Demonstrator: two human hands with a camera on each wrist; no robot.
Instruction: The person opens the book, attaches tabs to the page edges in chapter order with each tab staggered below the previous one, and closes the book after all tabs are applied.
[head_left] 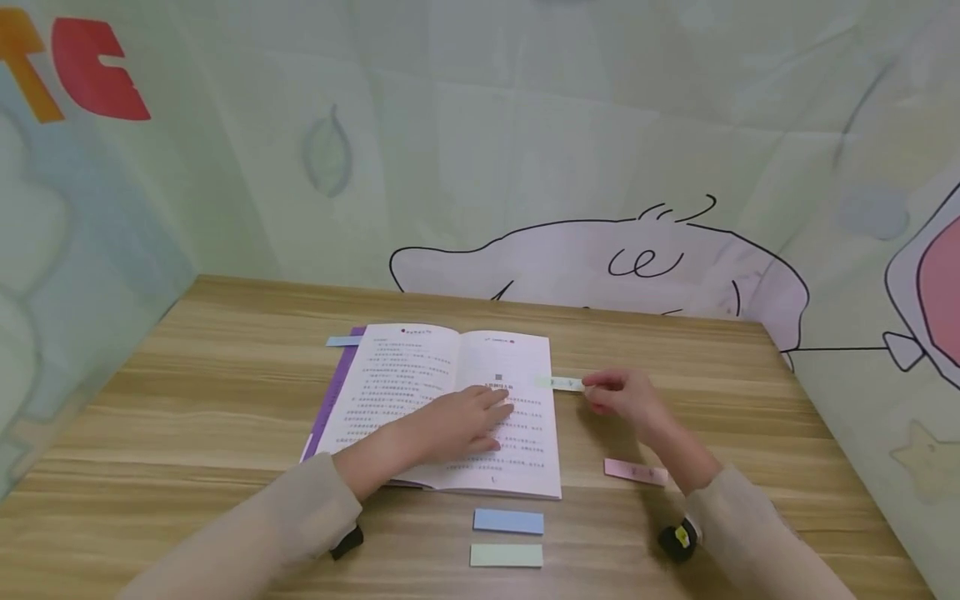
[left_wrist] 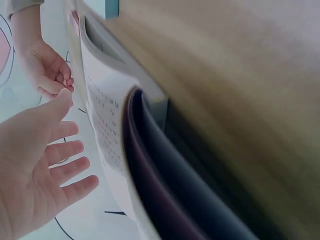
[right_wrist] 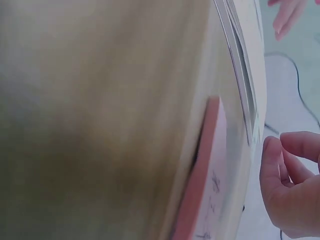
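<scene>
An open book with printed pages and a purple cover edge lies on the wooden table. Across its right page lies my left hand, palm down with the fingers extended; the left wrist view shows those fingers spread and straight. A pale green sticky note strip with handwriting juts out from the right page's outer edge. My right hand pinches the strip's free end between thumb and fingers. Below that hand sits a pink sticky note pad with handwriting on top.
In front of the book are a blue sticky note pad and a pale green pad. A blue tab sticks out from the book's upper left side. Behind the table hangs a printed cartoon backdrop.
</scene>
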